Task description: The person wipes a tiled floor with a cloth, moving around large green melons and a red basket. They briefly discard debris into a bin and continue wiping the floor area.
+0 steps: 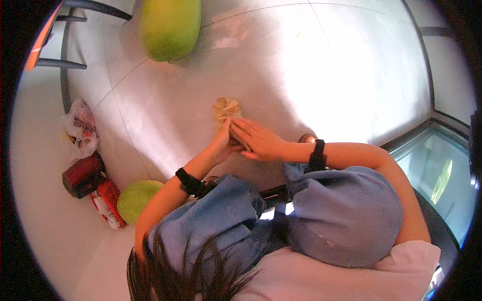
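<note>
A crumpled, yellowish cloth or paper (228, 108) pokes out beyond my fingertips, above the grey tiled floor. My left hand (222, 143) is closed around its near part. Against it from the right presses my right hand (261, 141), fingers laid together over the bundle. Between the palms the rest of the bundle is hidden, so its full shape cannot be made out. Each wrist wears a black strap. My bent knees, in blue denim, are on both sides below the hands.
A large green melon (170, 30) lies on the floor ahead. To the left are another green melon (137, 201), a red packet (109, 197), a dark red canister (83, 175) and a printed plastic bag (81, 129). Black metal legs (66, 64) stand upper left; a glass panel (433, 165) is right.
</note>
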`<act>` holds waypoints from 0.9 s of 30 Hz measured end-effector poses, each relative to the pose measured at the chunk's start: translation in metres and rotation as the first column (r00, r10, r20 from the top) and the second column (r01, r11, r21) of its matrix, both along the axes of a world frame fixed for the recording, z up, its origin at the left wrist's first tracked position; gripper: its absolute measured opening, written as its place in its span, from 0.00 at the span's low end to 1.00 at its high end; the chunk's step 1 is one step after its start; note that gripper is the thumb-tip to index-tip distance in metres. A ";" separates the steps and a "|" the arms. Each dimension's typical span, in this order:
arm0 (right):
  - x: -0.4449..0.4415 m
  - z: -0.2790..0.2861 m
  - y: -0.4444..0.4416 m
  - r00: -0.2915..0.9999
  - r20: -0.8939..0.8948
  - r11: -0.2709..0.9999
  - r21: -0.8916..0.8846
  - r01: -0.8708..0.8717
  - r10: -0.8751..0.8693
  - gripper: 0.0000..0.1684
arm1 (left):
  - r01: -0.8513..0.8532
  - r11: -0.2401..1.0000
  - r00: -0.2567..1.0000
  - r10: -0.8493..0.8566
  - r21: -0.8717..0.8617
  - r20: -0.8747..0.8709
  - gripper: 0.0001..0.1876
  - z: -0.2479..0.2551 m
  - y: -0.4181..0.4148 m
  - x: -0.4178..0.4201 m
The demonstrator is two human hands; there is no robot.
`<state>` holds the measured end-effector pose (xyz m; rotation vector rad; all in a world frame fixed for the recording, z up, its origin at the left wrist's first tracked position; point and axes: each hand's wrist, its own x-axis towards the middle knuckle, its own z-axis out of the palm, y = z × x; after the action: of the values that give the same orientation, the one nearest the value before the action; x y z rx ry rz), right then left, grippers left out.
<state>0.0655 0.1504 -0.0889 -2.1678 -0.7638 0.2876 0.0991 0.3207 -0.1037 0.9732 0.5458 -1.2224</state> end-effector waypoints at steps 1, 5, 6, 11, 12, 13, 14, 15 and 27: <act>-0.001 0.002 -0.001 1.000 0.017 0.999 -0.034 -0.015 0.015 0.43 | -0.005 1.000 1.000 0.005 -0.021 -0.016 0.32 -0.003 -0.001 0.002; 0.001 -0.001 -0.003 0.993 0.077 0.971 -0.227 -0.073 0.093 0.50 | -0.017 1.000 1.000 0.017 0.001 -0.014 0.33 0.005 -0.010 0.007; 0.001 -0.004 -0.002 0.993 0.095 0.971 -0.232 -0.053 0.077 0.48 | -0.011 1.000 1.000 0.011 -0.005 0.009 0.34 0.004 -0.009 0.008; 0.000 -0.059 0.012 0.952 0.281 0.941 -0.337 -0.024 0.125 0.39 | 0.255 0.949 0.965 -0.261 0.185 0.010 0.30 -0.019 0.028 0.041; 0.002 -0.063 0.011 0.937 0.280 0.930 -0.352 -0.102 0.208 0.36 | 0.338 0.893 0.936 -0.351 0.299 -0.010 0.28 -0.016 0.041 0.054; 0.003 -0.064 0.007 0.917 0.278 0.913 -0.371 -0.171 0.285 0.33 | 0.418 0.814 0.897 -0.441 0.403 -0.039 0.27 -0.008 0.047 0.065; 0.005 -0.066 0.003 0.892 0.274 0.889 -0.390 -0.239 0.360 0.30 | 0.334 0.807 0.891 -0.439 0.486 0.116 0.25 0.002 0.053 0.069; 0.008 -0.070 -0.005 0.857 0.312 0.883 -0.369 -0.289 0.411 0.28 | 0.234 0.800 0.858 -0.437 0.552 0.269 0.24 0.012 0.058 0.072; 0.168 -0.053 -0.230 0.879 0.444 0.621 -0.644 0.447 -0.173 0.23 | 0.066 0.825 0.775 -0.397 0.561 0.493 0.22 0.013 0.065 0.106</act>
<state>0.2330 -0.0791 -0.1415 -3.1492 -0.4459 0.0094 0.2052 0.3857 -0.0908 1.8634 0.2384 -0.9160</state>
